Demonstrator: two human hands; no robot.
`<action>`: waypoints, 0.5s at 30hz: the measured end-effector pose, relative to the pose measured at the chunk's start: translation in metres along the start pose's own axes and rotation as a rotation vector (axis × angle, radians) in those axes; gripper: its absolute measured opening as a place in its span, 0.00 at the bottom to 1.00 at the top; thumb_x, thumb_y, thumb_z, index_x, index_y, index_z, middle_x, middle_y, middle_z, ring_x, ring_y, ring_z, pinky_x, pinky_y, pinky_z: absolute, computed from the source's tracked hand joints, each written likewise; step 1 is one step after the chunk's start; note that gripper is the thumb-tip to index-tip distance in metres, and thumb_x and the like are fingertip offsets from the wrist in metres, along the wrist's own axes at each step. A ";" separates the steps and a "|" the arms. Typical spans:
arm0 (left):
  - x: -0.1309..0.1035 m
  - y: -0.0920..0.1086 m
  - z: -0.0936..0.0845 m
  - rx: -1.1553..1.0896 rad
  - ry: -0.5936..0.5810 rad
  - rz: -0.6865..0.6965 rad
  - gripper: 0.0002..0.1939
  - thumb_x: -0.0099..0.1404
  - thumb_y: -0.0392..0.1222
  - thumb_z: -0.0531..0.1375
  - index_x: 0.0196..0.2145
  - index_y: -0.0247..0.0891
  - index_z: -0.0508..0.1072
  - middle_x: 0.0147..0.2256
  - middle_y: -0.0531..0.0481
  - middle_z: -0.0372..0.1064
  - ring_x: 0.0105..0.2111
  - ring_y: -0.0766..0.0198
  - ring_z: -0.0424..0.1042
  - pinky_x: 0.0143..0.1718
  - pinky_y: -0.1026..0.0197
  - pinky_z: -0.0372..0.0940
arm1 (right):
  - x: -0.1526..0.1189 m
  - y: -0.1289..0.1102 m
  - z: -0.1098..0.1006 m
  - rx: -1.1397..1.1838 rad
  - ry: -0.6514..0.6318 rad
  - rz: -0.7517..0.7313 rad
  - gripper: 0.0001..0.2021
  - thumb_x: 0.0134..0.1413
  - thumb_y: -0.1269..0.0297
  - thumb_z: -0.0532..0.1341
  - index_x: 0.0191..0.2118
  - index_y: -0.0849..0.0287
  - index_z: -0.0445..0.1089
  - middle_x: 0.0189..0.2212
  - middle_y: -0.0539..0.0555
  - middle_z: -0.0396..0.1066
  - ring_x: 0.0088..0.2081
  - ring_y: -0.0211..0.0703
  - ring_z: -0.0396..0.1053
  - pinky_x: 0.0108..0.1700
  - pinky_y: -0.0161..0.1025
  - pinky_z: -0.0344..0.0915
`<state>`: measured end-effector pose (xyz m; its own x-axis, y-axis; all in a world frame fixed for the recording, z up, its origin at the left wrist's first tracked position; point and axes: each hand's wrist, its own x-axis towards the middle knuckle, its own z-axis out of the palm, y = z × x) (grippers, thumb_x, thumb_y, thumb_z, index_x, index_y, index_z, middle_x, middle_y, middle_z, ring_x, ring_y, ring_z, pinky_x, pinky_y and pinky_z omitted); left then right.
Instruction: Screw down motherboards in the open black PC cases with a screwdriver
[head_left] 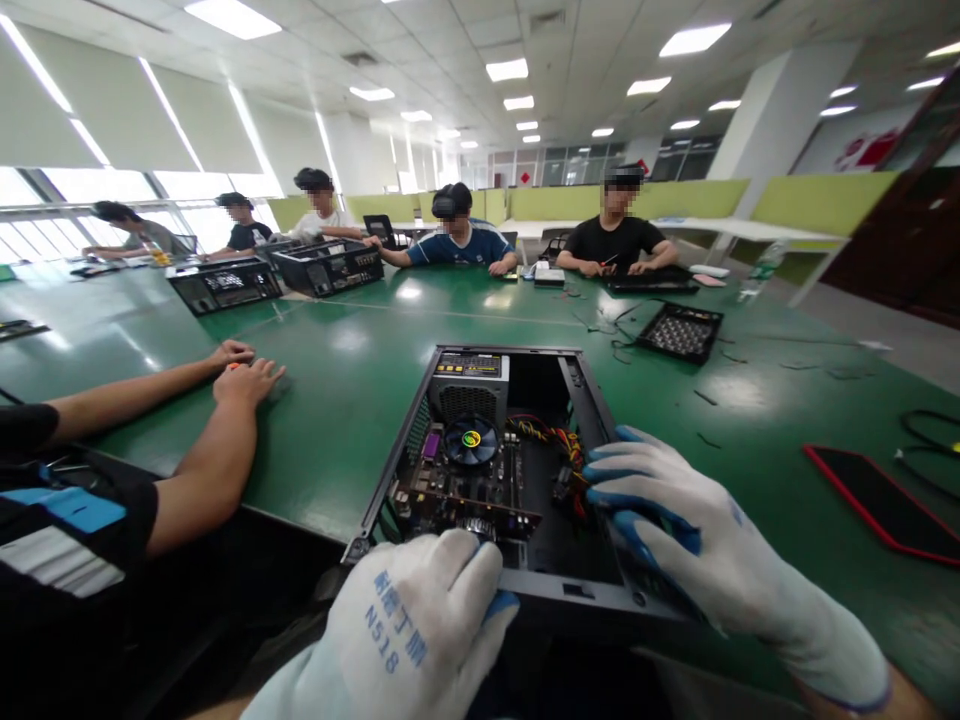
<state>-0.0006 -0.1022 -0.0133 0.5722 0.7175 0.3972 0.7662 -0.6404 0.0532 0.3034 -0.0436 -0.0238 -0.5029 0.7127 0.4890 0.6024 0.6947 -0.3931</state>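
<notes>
Several parts sit inside the black computer case [570, 592], which lies with its open side up on the green table [330, 400], directly in front of me. Through my head view, the power supply [470, 366] occupies the far left corner, the cooling fan [471, 440] sits over the board [420, 478], and a card [517, 520] stands across the near part. As far as I can judge, those pieces are in place; whether they are fastened, I cannot tell. The colored cables [574, 455] bunch loosely along the right side, so they look untidied, and no cover closes the top. My left hand [424, 610] bends its fingers over the near rim, fingertips hidden, so I cannot tell whether it grips anything. My right hand [690, 520] lies over the right wall, fingers spread and slightly bent, thumb apart, just beside the cables.
</notes>
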 end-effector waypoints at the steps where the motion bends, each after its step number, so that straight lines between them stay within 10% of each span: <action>1: -0.001 0.002 0.000 0.001 0.003 -0.007 0.06 0.71 0.43 0.56 0.43 0.43 0.71 0.34 0.51 0.73 0.28 0.58 0.76 0.27 0.57 0.70 | -0.001 -0.003 -0.002 -0.021 -0.029 -0.016 0.11 0.64 0.60 0.60 0.48 0.46 0.77 0.51 0.53 0.77 0.59 0.53 0.70 0.67 0.60 0.58; 15: -0.015 0.019 -0.005 0.123 -0.003 0.073 0.10 0.70 0.49 0.60 0.42 0.41 0.72 0.33 0.51 0.73 0.25 0.60 0.73 0.20 0.58 0.65 | 0.000 -0.049 -0.013 0.016 -0.241 -0.158 0.04 0.53 0.65 0.66 0.31 0.50 0.70 0.31 0.50 0.71 0.36 0.44 0.71 0.56 0.48 0.70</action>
<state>0.0035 -0.1265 -0.0136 0.6287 0.6710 0.3930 0.7523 -0.6529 -0.0886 0.2816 -0.0789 0.0059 -0.7235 0.5969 0.3467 0.4963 0.7989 -0.3399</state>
